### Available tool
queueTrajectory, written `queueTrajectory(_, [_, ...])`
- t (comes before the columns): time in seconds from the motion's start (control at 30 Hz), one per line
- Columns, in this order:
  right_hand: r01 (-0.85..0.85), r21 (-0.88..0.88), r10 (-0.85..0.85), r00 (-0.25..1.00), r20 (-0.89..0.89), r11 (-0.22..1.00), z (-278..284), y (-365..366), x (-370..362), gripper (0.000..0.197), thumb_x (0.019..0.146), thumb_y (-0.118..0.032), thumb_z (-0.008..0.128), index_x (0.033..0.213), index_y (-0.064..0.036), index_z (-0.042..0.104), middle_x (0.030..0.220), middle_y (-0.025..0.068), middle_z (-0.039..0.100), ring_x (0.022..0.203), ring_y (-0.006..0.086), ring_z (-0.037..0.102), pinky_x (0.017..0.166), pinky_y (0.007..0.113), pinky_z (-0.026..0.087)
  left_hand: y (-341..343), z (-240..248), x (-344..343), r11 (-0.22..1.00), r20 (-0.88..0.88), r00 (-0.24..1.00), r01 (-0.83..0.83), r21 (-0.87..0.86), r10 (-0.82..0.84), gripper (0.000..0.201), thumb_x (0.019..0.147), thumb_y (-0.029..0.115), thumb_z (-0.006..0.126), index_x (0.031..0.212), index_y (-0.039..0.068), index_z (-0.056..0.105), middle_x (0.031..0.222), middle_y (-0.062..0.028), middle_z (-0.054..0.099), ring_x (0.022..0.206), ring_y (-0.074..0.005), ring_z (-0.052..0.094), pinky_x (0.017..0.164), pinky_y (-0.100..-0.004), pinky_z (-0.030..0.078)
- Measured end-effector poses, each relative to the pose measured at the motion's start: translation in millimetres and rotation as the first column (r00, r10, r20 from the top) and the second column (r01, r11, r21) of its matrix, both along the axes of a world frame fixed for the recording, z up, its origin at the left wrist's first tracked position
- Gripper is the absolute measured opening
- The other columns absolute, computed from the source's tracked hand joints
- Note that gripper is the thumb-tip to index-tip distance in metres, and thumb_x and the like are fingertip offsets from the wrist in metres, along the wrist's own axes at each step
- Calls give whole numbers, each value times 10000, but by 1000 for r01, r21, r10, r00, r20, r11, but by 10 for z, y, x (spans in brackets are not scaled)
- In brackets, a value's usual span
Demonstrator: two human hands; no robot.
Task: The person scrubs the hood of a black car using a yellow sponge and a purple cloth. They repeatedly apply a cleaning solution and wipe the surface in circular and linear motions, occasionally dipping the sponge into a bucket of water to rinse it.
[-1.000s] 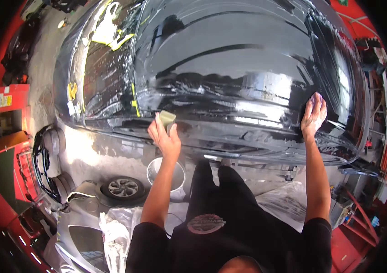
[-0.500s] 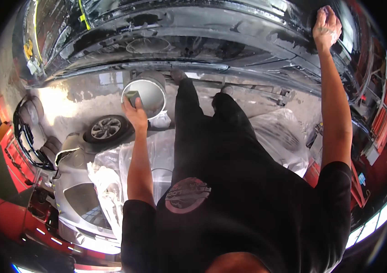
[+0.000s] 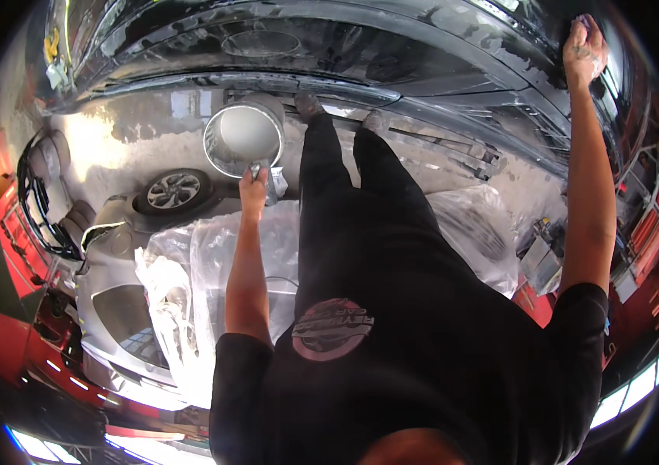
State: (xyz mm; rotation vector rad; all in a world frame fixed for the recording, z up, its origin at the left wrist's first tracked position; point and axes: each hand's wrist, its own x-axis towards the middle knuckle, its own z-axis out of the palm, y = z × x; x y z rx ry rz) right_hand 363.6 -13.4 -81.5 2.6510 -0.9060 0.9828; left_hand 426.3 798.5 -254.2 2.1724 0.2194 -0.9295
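Left hand [image 3: 253,192] by bucket [image 3: 219,157] rim; right hand [image 3: 584,56] on dark car [image 3: 345,48].

I count one bucket [image 3: 214,138], one spoked wheel [image 3: 174,191], one black car [image 3: 360,50], one round emblem [image 3: 333,329] on my shirt [image 3: 430,341], two shoes [image 3: 309,105], two sleeves [image 3: 238,372], one set of left fingers [image 3: 249,177] and one of right fingers [image 3: 581,32]

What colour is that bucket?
The bucket by the left hand is grey, paler inside, best seen in the head view.
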Motion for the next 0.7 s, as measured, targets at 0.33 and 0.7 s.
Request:
queueTrajectory(0.33, [-46, -54, 40, 994, -105, 997, -27, -252, -151, 440, 987, -497, 617, 1279, -207, 771, 1209, 153, 778, 1165, 447, 674, 1038, 528, 514, 94, -503, -51, 987, 52, 986, 158, -33, -156, 337, 981, 178, 755, 1256, -10, 701, 1075, -204, 771, 981, -380, 720, 912, -435, 541])
queueTrajectory(0.7, [-143, -28, 135, 972, -191, 989, 106, -113, -144, 376, 1030, -387, 571, 1221, -143, 782, 1260, 165, 757, 1119, 446, 689, 970, 532, 534, 123, -578, 376, 990, 31, 990, 137, 25, -138, 338, 992, 208, 751, 1248, -8, 712, 1078, -223, 775, 985, -403, 726, 890, -463, 538])
